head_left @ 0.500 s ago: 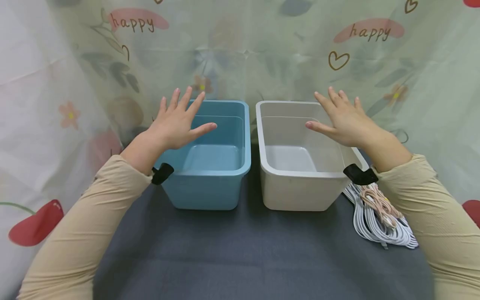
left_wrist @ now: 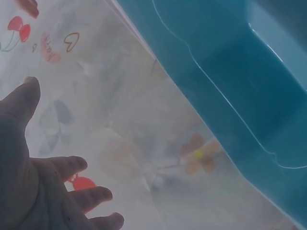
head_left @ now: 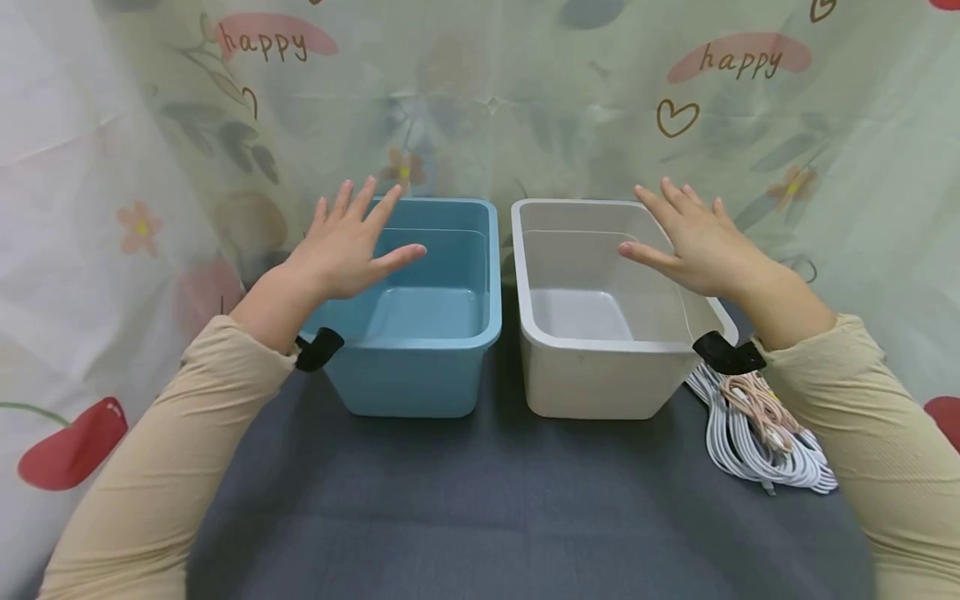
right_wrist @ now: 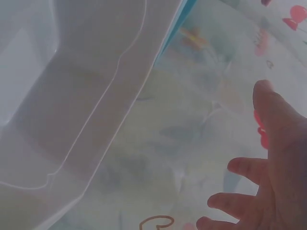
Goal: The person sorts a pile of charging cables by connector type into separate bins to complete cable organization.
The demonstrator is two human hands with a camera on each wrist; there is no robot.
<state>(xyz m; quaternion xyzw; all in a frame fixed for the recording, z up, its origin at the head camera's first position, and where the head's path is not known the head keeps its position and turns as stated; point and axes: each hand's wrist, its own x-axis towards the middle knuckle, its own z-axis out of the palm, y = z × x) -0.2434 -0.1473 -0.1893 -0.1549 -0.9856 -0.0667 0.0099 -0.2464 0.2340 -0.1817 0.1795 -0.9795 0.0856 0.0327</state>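
Note:
My left hand (head_left: 337, 250) hovers over the left side of a blue plastic bin (head_left: 420, 379), palm down with the fingers spread. Across from it, my right hand (head_left: 705, 246) is held above the right side of a beige plastic bin (head_left: 592, 383), its fingers also straight and apart. Neither hand holds anything. Both bins stand side by side with a narrow gap, and their visible floors hold nothing. In the left wrist view the fingers (left_wrist: 91, 197) extend beside the blue bin; the right wrist view shows spread fingers (right_wrist: 235, 205) beside the beige bin.
Coiled white cables (head_left: 738, 442) and a beige-pink cable bundle (head_left: 761, 408) lie right of the beige bin, partly behind the right sleeve (head_left: 862, 433). A dark grey cloth (head_left: 510, 508) covers the table. A patterned curtain (head_left: 495, 100) hangs right behind the bins.
Both hands have drifted slightly outward, the left one to the left and the right one to the right. Bins and cables have stayed in place.

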